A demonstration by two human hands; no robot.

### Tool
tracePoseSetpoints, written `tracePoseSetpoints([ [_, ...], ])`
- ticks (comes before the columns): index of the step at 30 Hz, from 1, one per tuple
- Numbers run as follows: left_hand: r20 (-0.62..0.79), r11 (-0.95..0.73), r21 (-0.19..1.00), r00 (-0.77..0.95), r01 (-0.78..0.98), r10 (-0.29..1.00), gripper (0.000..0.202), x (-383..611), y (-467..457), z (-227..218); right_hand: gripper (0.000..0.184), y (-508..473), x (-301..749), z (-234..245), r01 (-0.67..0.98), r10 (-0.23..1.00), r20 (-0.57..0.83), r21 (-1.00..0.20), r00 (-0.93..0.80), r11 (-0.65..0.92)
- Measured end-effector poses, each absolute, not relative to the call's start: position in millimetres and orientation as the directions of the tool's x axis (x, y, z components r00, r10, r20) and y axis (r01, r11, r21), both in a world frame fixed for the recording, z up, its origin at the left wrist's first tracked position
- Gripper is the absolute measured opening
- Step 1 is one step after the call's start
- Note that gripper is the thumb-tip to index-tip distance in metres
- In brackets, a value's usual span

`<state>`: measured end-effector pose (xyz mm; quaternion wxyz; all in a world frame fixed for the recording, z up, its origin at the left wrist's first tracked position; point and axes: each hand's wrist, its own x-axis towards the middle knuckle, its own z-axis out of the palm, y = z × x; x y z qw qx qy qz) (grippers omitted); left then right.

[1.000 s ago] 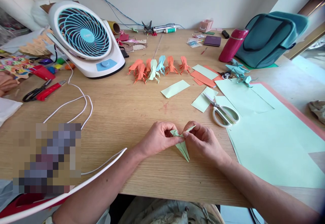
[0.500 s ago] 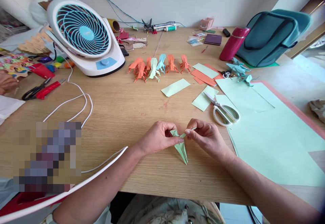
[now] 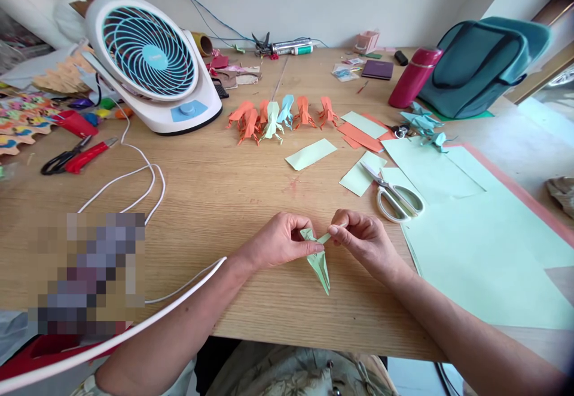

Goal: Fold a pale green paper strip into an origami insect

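Above the desk's front part, my left hand (image 3: 287, 240) pinches the body of a light green folded paper figure (image 3: 319, 267), thumb on top. A narrow strip of the same figure runs out to the right. My right hand (image 3: 363, 239) is closed on the end of that strip between thumb and fingers. The figure's long, split point hangs down toward me. Scissors with white handles (image 3: 399, 200) lie a little beyond my right hand, partly on green paper. Several finished paper figures in orange (image 3: 304, 112), blue and pale green stand in a row farther back.
Large green sheets (image 3: 484, 252) cover the right side. Cut green strips (image 3: 311, 154) lie mid-desk. A white fan (image 3: 206, 106) stands back left, with white cables (image 3: 134, 197) before it. Red-handled cutters (image 3: 89, 155) lie left. A pink bottle (image 3: 415, 78) and teal bag (image 3: 479, 67) stand back right.
Both hands keep their pinch on the green paper figure, which has tilted slightly. The right hand has shifted very slightly right along the strip. A hand at the far left edge has gone from view.
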<state>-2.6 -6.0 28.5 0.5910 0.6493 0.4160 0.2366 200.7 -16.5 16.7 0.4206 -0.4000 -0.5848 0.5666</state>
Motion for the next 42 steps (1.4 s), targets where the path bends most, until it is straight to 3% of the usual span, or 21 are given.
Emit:
tracePoseSetpoints([
  [7,-0.164,0.016,0.963,0.536,0.270,0.828,0.038,-3,-7,27,0.021,-19,197,15,-0.060,0.898,0.033,-0.998,-0.439,0.008],
  [12,-0.151,-0.015,0.956,0.533,0.294,0.833,0.038,-2,-7,23,0.026,-19,199,9,0.036,0.917,0.051,-0.997,-0.397,0.070],
  [19,-0.163,-0.012,0.953,0.548,0.303,0.821,0.031,-3,-8,27,0.038,-11,206,15,0.074,0.904,-0.019,-0.997,-0.427,0.014],
  [29,-0.176,0.097,0.980,0.545,0.171,0.820,0.028,-5,-6,30,0.042,-3,214,14,-0.153,0.973,-0.173,-0.969,-0.150,-0.196],
  [36,-0.156,0.103,0.985,0.448,0.140,0.881,0.032,-5,-6,31,0.033,-9,210,15,-0.030,0.810,-0.147,-0.980,-0.568,-0.199],
  [42,-0.062,-0.023,0.979,0.402,0.204,0.914,0.033,-3,-9,34,0.037,-14,203,20,0.031,0.828,-0.140,-0.989,-0.542,-0.147],
])
